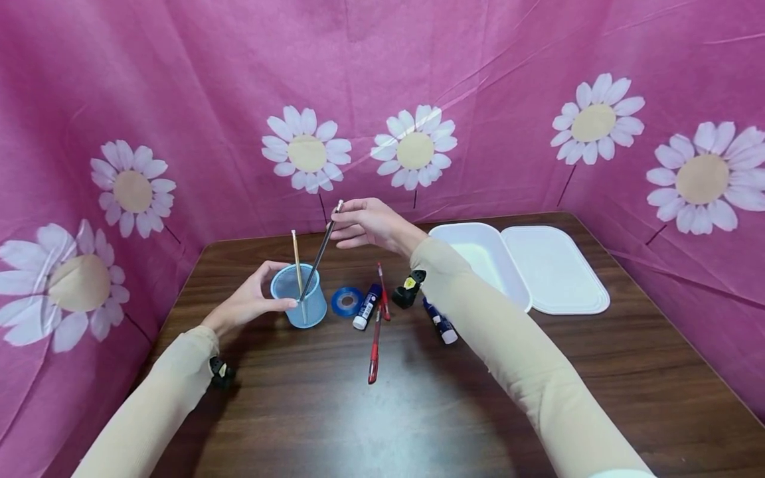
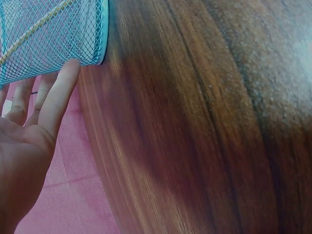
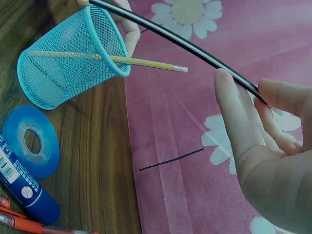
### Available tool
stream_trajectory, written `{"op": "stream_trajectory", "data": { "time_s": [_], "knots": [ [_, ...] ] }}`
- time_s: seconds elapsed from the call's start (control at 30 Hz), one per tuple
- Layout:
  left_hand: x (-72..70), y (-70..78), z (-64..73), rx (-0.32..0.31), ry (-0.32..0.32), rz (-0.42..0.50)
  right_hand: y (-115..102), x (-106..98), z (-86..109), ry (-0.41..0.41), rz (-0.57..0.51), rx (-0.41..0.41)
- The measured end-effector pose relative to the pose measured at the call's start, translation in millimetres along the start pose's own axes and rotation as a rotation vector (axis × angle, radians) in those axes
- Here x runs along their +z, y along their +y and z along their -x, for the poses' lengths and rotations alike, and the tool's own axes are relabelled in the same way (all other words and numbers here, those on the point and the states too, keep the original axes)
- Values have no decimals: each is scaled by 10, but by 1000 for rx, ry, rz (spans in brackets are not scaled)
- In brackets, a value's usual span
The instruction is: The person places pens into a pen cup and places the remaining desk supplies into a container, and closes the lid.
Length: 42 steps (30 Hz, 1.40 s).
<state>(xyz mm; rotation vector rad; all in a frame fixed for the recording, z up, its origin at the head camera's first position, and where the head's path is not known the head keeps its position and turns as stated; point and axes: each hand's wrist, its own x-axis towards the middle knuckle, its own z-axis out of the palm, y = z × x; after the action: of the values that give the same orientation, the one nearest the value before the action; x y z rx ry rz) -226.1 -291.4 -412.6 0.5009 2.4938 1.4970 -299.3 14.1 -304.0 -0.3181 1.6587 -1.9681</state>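
A light blue mesh pencil cup [image 1: 315, 311] stands upright at the left of the table. My left hand [image 1: 254, 297] holds it, thumb at the front rim and fingers around the far side. A yellow pencil [image 1: 296, 255] leans inside the cup, eraser end up. Between thumb and fingers, my right hand [image 1: 375, 224] pinches a black pencil [image 3: 195, 56] near its white-tipped upper end. That pencil slants down to the cup's mouth, its lower end close to my left thumb; whether the tip is inside I cannot tell.
Right of the cup lie a roll of blue tape [image 1: 338, 302], a blue glue stick [image 1: 368, 304] and two red pens [image 1: 374, 358]. Another glue stick [image 1: 441, 322] lies under my right forearm. Farther right are a white plastic container [image 1: 472, 232] and its lid [image 1: 556, 265].
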Motion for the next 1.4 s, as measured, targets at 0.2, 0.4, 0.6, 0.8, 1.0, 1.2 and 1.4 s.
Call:
{"op": "stream_trajectory", "data": {
  "time_s": [0.2,0.4,0.6,0.8,1.0,1.2,1.4],
  "knots": [
    [2,-5,-15,1,-2,0,-9,-14,-10,32,-1,-23],
    [2,-4,-31,-3,-5,5,25,-19,-58,36,20,-43],
    [30,-35,-34,-6,-9,4,98,63,-87,23,91,-25],
    [36,-27,-10,0,-7,8,145,142,-108,-9,170,-16],
    [-4,-14,28,-8,-3,10,215,245,-155,-30,199,4],
    [1,-9,18,0,-12,25,308,293,-181,-32,221,23],
    [17,7,2,12,-6,32,327,321,-184,-49,276,21]
  ]
}}
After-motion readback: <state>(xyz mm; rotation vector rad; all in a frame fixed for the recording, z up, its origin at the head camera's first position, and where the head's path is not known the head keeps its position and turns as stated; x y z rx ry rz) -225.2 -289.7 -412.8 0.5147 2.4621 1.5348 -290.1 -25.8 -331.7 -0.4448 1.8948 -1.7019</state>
